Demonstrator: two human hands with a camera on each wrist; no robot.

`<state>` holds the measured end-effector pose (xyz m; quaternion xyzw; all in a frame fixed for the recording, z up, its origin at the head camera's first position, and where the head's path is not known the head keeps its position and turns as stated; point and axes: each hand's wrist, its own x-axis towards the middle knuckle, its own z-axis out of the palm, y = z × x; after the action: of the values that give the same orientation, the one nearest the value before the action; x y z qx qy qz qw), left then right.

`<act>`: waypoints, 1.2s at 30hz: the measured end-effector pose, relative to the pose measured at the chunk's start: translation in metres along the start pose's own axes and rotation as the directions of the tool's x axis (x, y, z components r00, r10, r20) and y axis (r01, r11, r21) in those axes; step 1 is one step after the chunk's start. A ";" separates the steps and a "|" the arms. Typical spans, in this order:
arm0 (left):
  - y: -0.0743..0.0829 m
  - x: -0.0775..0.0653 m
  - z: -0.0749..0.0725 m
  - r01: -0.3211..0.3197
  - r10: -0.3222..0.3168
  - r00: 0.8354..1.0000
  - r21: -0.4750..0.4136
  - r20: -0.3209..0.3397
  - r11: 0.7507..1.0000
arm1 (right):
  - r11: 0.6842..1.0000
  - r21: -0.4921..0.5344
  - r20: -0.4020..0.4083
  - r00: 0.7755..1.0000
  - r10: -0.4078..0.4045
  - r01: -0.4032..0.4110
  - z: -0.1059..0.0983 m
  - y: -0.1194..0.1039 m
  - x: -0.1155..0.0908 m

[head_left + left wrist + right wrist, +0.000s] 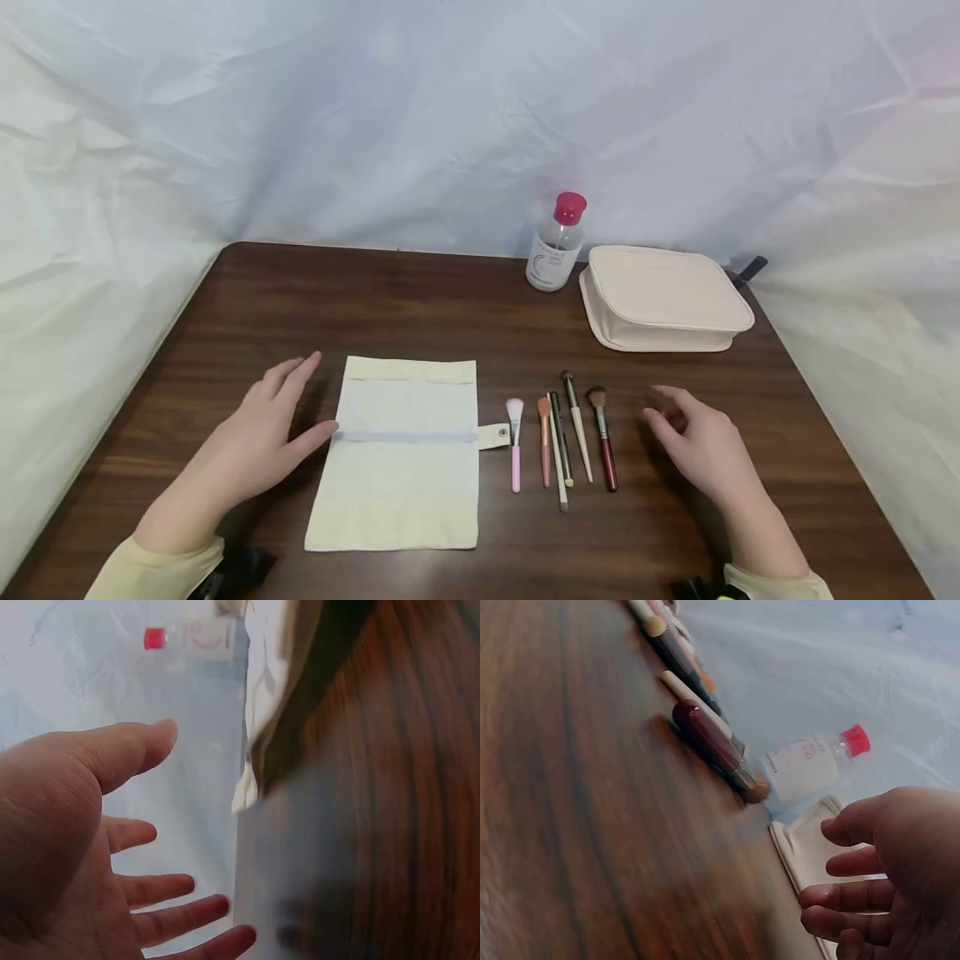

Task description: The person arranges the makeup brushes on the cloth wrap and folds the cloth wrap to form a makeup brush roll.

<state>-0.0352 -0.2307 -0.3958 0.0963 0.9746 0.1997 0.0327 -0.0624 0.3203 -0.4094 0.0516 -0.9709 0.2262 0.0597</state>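
Note:
A cream fabric brush roll (405, 467) lies unfolded on the table, its snap tab (492, 436) pointing right. My left hand (255, 442) is at the roll's left side, fingers spread and thumb tip right at its edge; nothing is in its palm in the left wrist view. Several makeup brushes lie side by side right of the roll: a pink brush (515, 446) nearest the tab, a coral brush (544, 442), thin white and black ones, a pale-handled brush (577, 425) and a dark red brush (705, 735). My right hand (701, 446), loosely curled and holding nothing, is right of the red one.
At the back of the brown wooden table (360, 292) stands a clear bottle (552, 258) with a red cap. Beside it lies a cream zip pouch (667, 292), with a black strap at its right end. White sheeting (420, 125) hangs behind and along both sides.

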 end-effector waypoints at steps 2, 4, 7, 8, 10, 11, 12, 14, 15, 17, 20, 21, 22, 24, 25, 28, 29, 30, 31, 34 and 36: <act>0.002 0.000 0.001 0.017 -0.016 1.000 -0.037 0.026 0.999 | 1.000 0.013 0.026 1.000 0.004 -0.004 0.001 -0.001 0.000; 0.003 0.003 0.002 0.037 -0.033 0.998 -0.082 0.048 0.996 | 0.999 0.045 0.036 0.999 -0.005 0.003 0.002 -0.002 0.001; 0.003 0.008 0.002 0.057 -0.046 0.996 -0.162 0.070 0.985 | 0.995 0.098 0.062 0.998 -0.031 0.025 0.002 -0.008 0.003; 0.003 0.011 0.003 0.065 -0.049 0.995 -0.203 0.086 0.977 | 0.994 0.109 0.077 0.996 -0.043 0.034 0.003 -0.010 0.004; 0.002 0.016 0.004 0.087 -0.054 0.991 -0.277 0.124 0.957 | 0.992 0.120 0.117 0.992 -0.057 0.043 0.004 -0.015 0.007; 0.000 0.019 0.005 0.100 -0.059 0.988 -0.305 0.139 0.947 | 0.992 0.120 0.139 0.988 -0.062 0.045 0.005 -0.018 0.008; -0.001 0.024 0.005 0.115 -0.065 0.985 -0.334 0.157 0.935 | 0.992 0.117 0.161 0.985 -0.064 0.045 0.006 -0.020 0.009; -0.004 0.033 0.008 0.149 -0.083 0.978 -0.367 0.190 0.918 | 0.992 0.116 0.201 0.977 -0.068 0.045 0.008 -0.024 0.012; -0.006 0.038 0.009 0.160 -0.090 0.976 -0.372 0.199 0.914 | 0.992 0.115 0.217 0.974 -0.068 0.043 0.009 -0.025 0.014; -0.009 0.048 0.009 0.185 -0.112 0.971 -0.370 0.209 0.910 | 0.993 0.107 0.241 0.968 -0.070 0.045 0.011 -0.029 0.018; -0.010 0.058 0.009 0.216 -0.138 0.963 -0.357 0.230 0.909 | 0.995 0.083 0.260 0.963 -0.074 0.054 0.014 -0.034 0.023; -0.010 0.061 0.008 0.222 -0.144 0.962 -0.353 0.233 0.909 | 0.996 0.075 0.266 0.961 -0.074 0.056 0.015 -0.036 0.024; -0.009 0.062 0.009 0.225 -0.148 0.960 -0.347 0.236 0.911 | 0.996 0.066 0.273 0.959 -0.073 0.057 0.017 -0.037 0.024; -0.008 0.063 0.010 0.219 -0.147 0.962 -0.327 0.230 0.919 | 0.997 0.050 0.284 0.956 -0.073 0.061 0.021 -0.040 0.026; -0.007 0.063 0.010 0.216 -0.148 0.963 -0.316 0.226 0.924 | 0.997 0.043 0.289 0.955 -0.072 0.062 0.023 -0.041 0.026; -0.004 0.062 0.010 0.192 -0.133 0.969 -0.297 0.208 0.935 | 0.998 0.010 0.287 0.956 -0.063 0.063 0.027 -0.045 0.027; -0.003 0.062 0.010 0.187 -0.128 0.970 -0.302 0.206 0.935 | 0.998 -0.006 0.282 0.958 -0.060 0.064 0.029 -0.047 0.026; -0.002 0.061 0.010 0.184 -0.123 0.971 -0.311 0.206 0.933 | 0.998 -0.028 0.275 0.960 -0.054 0.064 0.030 -0.048 0.026; -0.001 0.061 0.010 0.182 -0.118 0.971 -0.328 0.208 0.927 | 0.996 -0.051 0.267 0.962 -0.051 0.067 0.031 -0.049 0.025; -0.001 0.059 0.010 0.189 -0.104 0.968 -0.390 0.230 0.901 | 0.991 -0.112 0.248 0.968 -0.048 0.078 0.034 -0.053 0.024; -0.003 0.059 0.010 0.188 -0.090 0.965 -0.410 0.246 0.893 | 0.988 -0.129 0.248 0.968 -0.047 0.081 0.034 -0.056 0.026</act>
<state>-0.0925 -0.2172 -0.4079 0.0380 0.9012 0.3947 0.1751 -0.0838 0.2536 -0.4119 0.1061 -0.9820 0.1484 -0.0495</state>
